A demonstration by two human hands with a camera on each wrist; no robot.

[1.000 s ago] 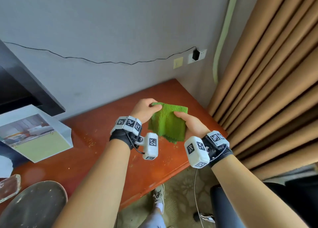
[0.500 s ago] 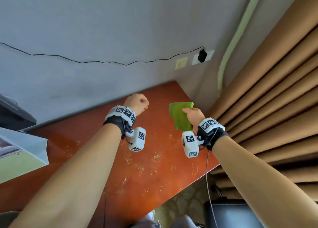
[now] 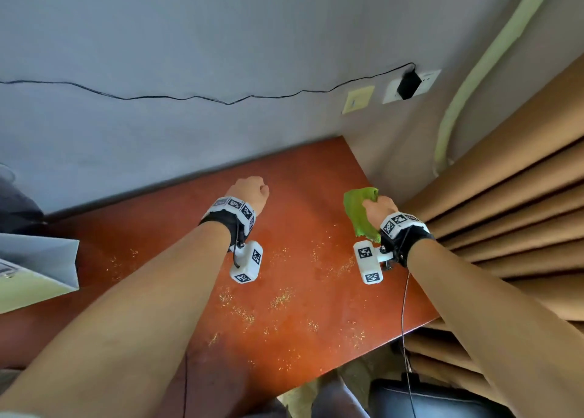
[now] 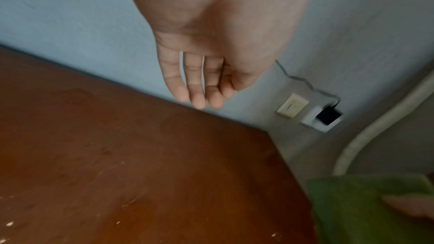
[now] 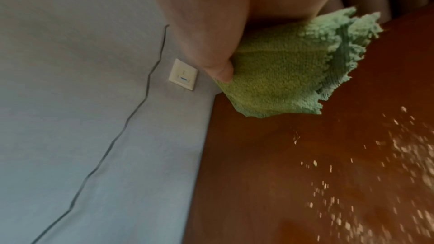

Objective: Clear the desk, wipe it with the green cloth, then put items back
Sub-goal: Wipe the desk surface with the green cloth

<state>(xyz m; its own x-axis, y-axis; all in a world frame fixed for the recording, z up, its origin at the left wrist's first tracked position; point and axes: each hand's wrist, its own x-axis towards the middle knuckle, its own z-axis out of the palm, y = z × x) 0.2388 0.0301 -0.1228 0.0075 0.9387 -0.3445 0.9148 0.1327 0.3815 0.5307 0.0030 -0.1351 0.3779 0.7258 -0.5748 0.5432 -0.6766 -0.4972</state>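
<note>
The green cloth (image 3: 357,209) hangs bunched from my right hand (image 3: 379,207) above the far right corner of the red-brown desk (image 3: 300,323). The right wrist view shows my thumb pressing the cloth (image 5: 281,73) against the hidden fingers, just over the desk (image 5: 281,173). My left hand (image 3: 252,190) hovers over the desk's far middle, near the wall. In the left wrist view its fingers (image 4: 199,84) hang loosely and hold nothing, and the cloth (image 4: 364,211) shows at the lower right. Pale crumbs (image 3: 281,297) are scattered over the desk between my forearms.
A white paper bag (image 3: 38,275) stands on the desk's left end. A black cable (image 3: 189,97) runs along the grey wall to a plug in a socket (image 3: 409,84). Brown curtains (image 3: 505,212) hang right of the desk. A dark chair (image 3: 426,398) sits below the front edge.
My left hand let go of the cloth and drew away to the left. My right hand carried the cloth toward the desk's far right corner. The head view swung right.
</note>
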